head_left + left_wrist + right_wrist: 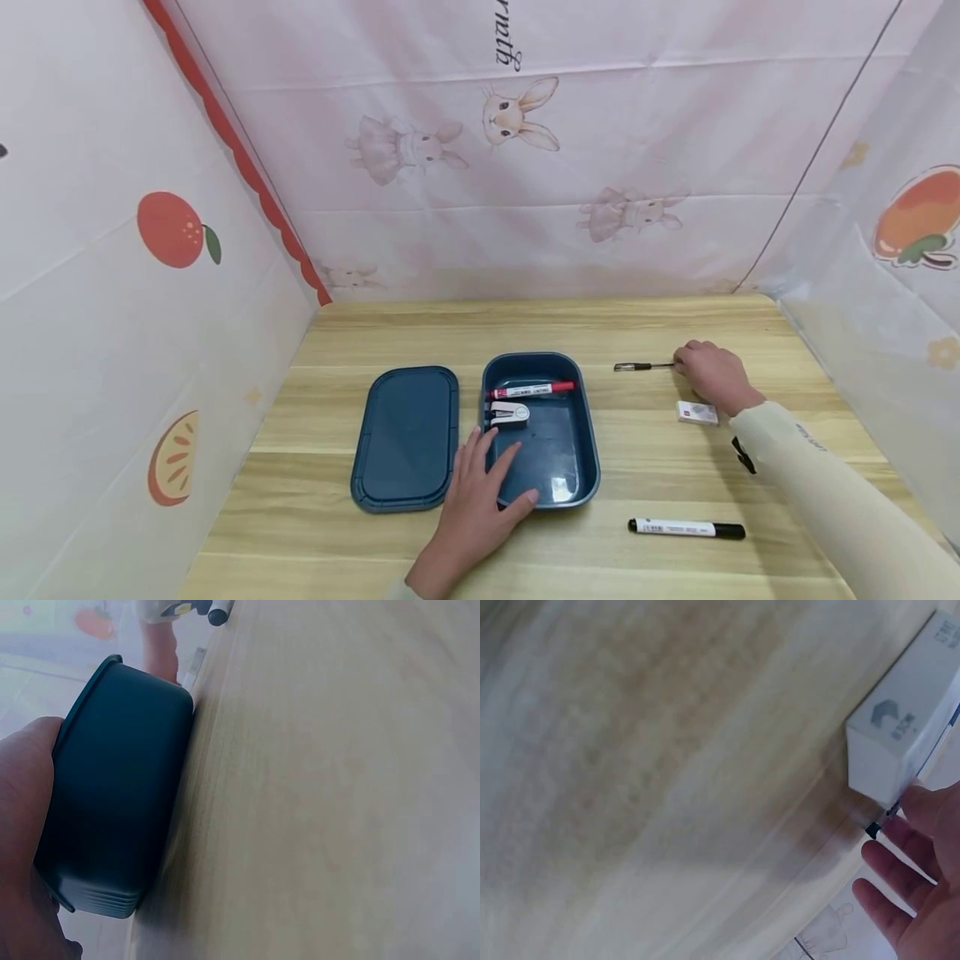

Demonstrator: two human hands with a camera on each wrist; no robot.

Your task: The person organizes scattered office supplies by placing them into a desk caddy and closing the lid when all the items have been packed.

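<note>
A dark blue box [558, 483] stands uncovered on the table, with a red marker [528, 390] and a small black-and-white stapler [510, 414] inside. My left hand [476, 508] rests over its near left corner, fingers spread and thumb at the near rim. In the left wrist view, the outer side of the box [120, 772] hides part of those fingers. At the right, my right hand [712, 375] pinches one end of a pen [637, 367] between thumb and forefinger. A small white box [697, 412] lies just below that hand; its printed side [907, 712] shows up close.
The matching blue lid [405, 437] lies flat to the left of the box. A white marker with black ends [686, 528] lies near the front right. Printed cloth walls [450, 242] enclose the wooden table [540, 325] at the back and both sides.
</note>
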